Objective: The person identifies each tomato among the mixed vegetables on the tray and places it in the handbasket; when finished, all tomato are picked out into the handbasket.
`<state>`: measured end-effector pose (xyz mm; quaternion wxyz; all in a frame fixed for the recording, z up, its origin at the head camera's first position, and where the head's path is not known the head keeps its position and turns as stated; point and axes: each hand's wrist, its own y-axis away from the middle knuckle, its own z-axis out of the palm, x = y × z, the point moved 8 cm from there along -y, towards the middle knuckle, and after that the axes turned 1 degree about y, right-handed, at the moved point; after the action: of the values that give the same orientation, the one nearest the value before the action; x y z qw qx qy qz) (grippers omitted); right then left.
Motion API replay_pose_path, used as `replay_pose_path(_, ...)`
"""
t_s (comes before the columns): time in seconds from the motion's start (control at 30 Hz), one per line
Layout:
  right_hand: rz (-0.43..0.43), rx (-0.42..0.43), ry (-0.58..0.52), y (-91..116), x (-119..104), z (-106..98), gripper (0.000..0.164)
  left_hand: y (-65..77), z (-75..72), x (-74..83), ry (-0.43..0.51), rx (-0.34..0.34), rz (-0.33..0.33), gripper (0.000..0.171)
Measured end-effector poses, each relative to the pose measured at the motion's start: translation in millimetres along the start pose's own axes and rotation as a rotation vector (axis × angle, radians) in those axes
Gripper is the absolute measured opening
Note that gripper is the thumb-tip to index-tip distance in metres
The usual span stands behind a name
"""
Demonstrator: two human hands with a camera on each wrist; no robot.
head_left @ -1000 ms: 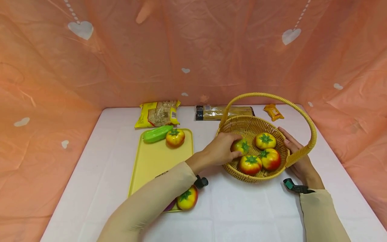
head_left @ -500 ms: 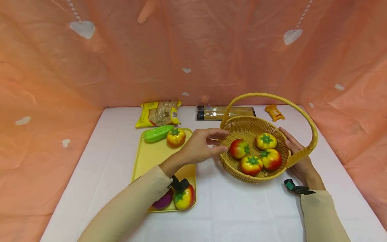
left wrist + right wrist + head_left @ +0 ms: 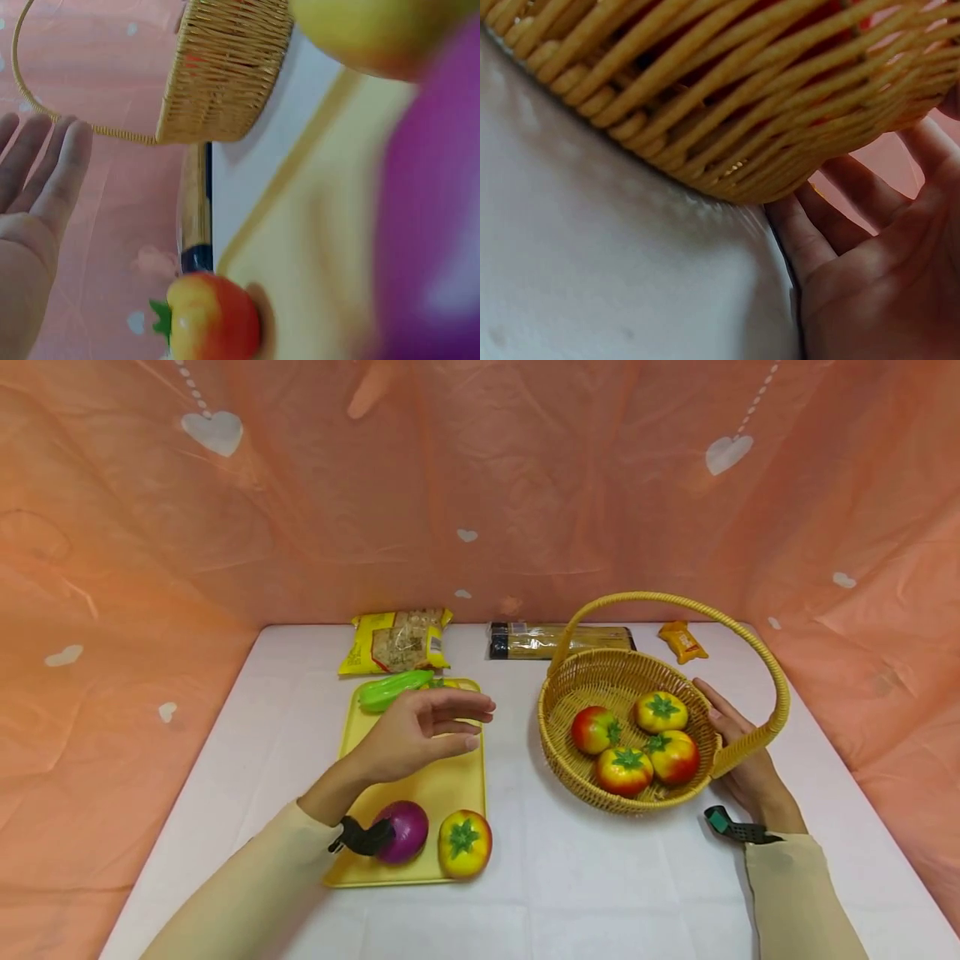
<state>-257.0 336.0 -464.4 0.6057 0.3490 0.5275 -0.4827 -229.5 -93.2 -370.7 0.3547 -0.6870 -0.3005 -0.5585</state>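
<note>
My left hand (image 3: 416,735) hovers over the yellow tray (image 3: 442,777), fingers spread and holding nothing. Beneath it, a yellow-red toy tomato (image 3: 465,843) and a purple round vegetable (image 3: 405,831) lie at the tray's near end. Another toy tomato (image 3: 214,319), mostly hidden by that hand in the head view, sits at the far end beside a long green vegetable (image 3: 392,691). On the right, my right hand (image 3: 750,772) rests against the outer wall of the wicker basket (image 3: 555,743), its fingers fairly straight. Several toy tomatoes (image 3: 625,770) lie inside the basket.
Along the back of the white table stand a yellow food bag (image 3: 397,642), a long clear packet with black ends (image 3: 525,641) and a small orange packet (image 3: 682,642). The tall basket handle (image 3: 780,693) arches over the basket. A pink curtain (image 3: 480,485) hangs behind.
My left hand has let go of a toy tomato in the basket and moved left over the tray. That tomato stays in the basket. My right hand has kept its place.
</note>
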Motion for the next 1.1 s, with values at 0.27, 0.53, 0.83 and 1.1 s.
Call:
replay_pose_path(0.27, -0.003, 0.006, 0.008, 1.2, -0.3, -1.6, 0.057, 33.0, 1.2, -8.0, -0.014, -0.087, 0.001, 0.044)
replay_pose_path(0.53, -0.004, 0.017, 0.020, 0.5, -0.1, -0.9, 0.057, 52.8, -9.7, -22.8, 0.022, -0.069, -0.029, 0.045)
replay_pose_path(0.83, -0.008, 0.016, 0.028, 0.5, -2.4, -1.4, 0.057, 41.5, -62.9, -25.5, 0.005, 0.178, 0.024, 0.047)
replay_pose_path(1.1, -0.009, 0.014, 0.026, -0.6, 0.6, -2.6, 0.057, 19.1, -87.7, -49.5, -0.105, 0.310, -0.075, 0.049)
